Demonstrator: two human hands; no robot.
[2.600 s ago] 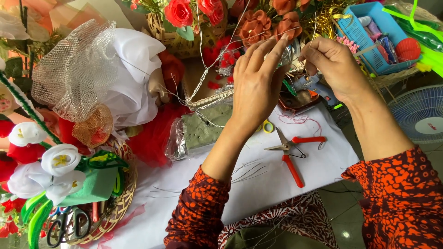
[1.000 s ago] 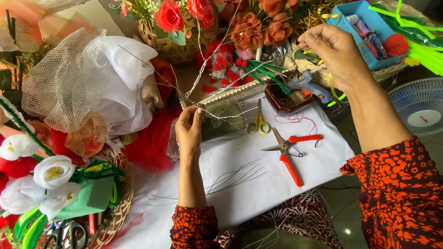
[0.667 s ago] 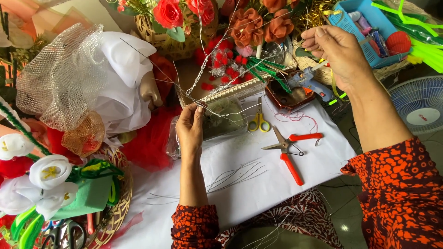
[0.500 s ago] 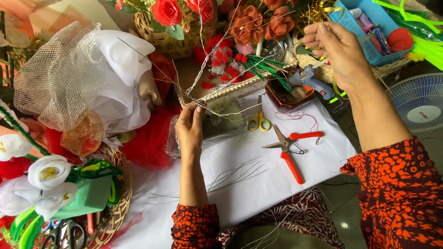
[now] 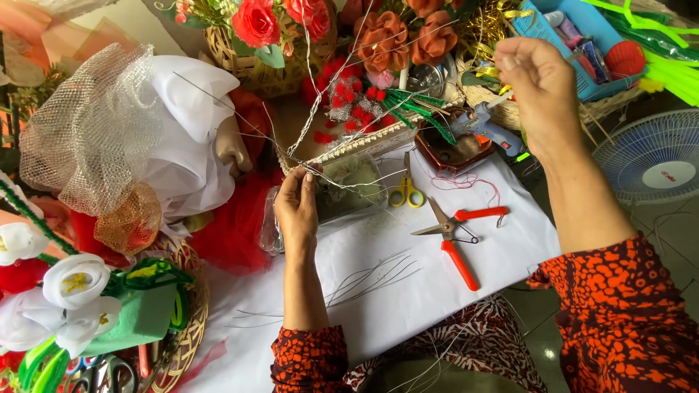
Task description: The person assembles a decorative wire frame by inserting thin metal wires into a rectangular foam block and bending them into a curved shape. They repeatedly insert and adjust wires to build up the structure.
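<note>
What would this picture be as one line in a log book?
left hand: pinching thin wire | right hand: raised, fingers closed, contents unclear | red-handled pliers, yellow scissors: lying on white sheet

Tiled floor (image 5: 673, 240), white fan (image 5: 652, 156)

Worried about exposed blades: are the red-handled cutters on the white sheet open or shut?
Open: the red-handled cutters lie with both handles and blades splayed apart.
</note>
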